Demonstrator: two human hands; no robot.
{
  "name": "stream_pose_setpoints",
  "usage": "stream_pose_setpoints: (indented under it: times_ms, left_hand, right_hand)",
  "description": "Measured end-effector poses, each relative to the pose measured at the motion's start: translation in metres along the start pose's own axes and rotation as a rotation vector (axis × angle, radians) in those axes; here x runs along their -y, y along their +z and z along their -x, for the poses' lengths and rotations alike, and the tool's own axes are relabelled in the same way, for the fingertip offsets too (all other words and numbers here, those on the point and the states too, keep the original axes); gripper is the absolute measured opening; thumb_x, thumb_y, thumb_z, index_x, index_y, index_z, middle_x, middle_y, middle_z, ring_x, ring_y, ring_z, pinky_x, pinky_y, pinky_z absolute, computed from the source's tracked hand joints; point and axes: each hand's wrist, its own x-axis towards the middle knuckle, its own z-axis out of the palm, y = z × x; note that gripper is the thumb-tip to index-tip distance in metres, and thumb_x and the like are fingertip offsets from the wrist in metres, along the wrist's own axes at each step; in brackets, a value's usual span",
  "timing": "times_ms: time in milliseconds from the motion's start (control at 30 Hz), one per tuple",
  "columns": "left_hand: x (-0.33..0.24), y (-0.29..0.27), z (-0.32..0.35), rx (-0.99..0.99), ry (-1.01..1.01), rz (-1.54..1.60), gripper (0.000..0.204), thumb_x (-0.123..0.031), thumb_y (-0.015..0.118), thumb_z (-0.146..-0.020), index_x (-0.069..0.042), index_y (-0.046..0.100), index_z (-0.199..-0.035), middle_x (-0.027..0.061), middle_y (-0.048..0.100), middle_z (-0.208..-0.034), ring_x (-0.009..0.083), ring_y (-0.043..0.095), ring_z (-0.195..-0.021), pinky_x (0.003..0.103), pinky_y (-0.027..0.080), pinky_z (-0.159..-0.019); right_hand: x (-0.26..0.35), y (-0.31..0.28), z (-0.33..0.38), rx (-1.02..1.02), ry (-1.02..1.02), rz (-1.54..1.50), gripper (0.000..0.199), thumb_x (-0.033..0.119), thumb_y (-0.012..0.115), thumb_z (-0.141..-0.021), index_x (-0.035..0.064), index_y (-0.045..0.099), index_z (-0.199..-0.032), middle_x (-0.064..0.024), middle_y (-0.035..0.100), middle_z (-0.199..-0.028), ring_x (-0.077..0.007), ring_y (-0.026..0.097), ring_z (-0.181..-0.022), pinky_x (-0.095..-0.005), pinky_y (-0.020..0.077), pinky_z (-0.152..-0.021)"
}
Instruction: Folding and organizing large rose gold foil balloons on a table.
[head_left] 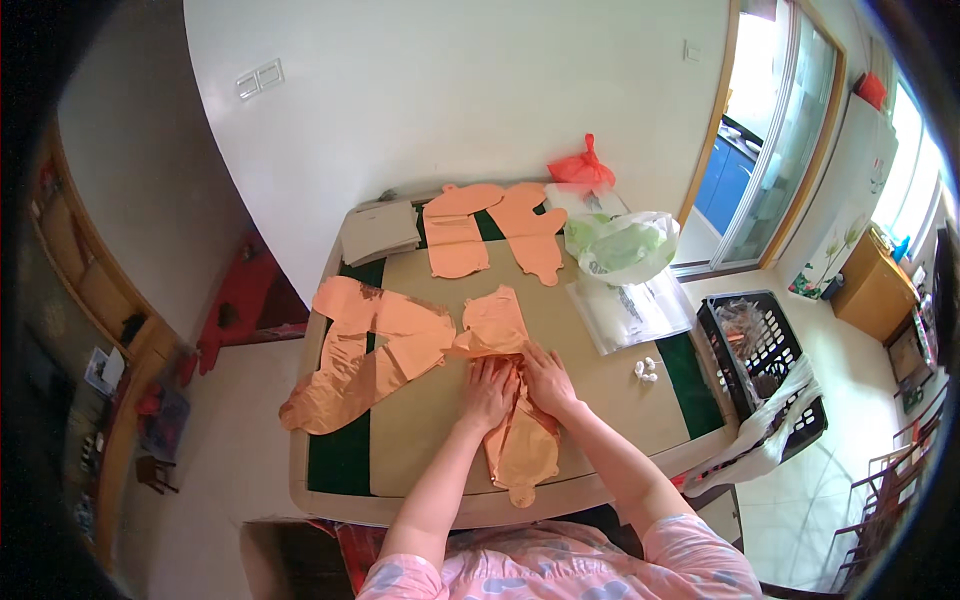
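A flat, uninflated copper-orange foil balloon [525, 452] lies in front of me, creased and partly folded, its rounded tab toward the table's near edge. My left hand [488, 394] rests on its middle with the fingers stretched forward. Beside it, my right hand [548, 382] presses on the foil, fingers extended. Both palms hide part of the folds. The upper part of the foil [495, 318] reaches beyond my fingertips. To the left, a larger crinkled foil balloon [345, 385] is spread out, its edge touching the foil at my hands.
Two more flat foil balloons [458, 245] lie at the far side. A stack of grey sheets [380, 232] stands far left. On the right are a plastic bag [622, 248], clear packets [632, 312] and small white pieces [646, 371]. A black basket [790, 340] stands beyond the table's right edge.
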Motion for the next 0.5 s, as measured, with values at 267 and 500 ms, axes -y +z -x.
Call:
stream_pose_setpoints:
  times_ms: [267, 500]
  left_hand:
    - [0.007, 0.006, 0.005, 0.087, -0.05, -0.012, 0.042, -0.032, 0.045, -0.095, -0.007, 0.054, -0.127, 0.0208, 0.045, -0.137, 0.0392, 0.038, -0.129, 0.05, 0.024, -0.111]
    - [0.003, 0.004, 0.0, 0.119, -0.061, -0.067, 0.043, -0.028, 0.044, -0.095, -0.007, 0.05, -0.132, 0.0231, 0.04, -0.141, 0.0401, 0.033, -0.134, 0.051, 0.026, -0.111]
  right_hand:
    - [0.033, -0.028, -0.003, 0.06, -0.242, -0.203, 0.034, -0.002, 0.054, -0.073, 0.0048, 0.065, -0.104, -0.0136, 0.062, -0.113, -0.0345, 0.056, -0.107, -0.0421, 0.0466, -0.091]
    - [0.019, 0.0, -0.036, 0.02, -0.064, -0.029, 0.05, 0.002, 0.054, -0.08, 0.0064, 0.052, -0.13, -0.0161, 0.049, -0.136, -0.0334, 0.043, -0.129, -0.0498, 0.0354, -0.106]
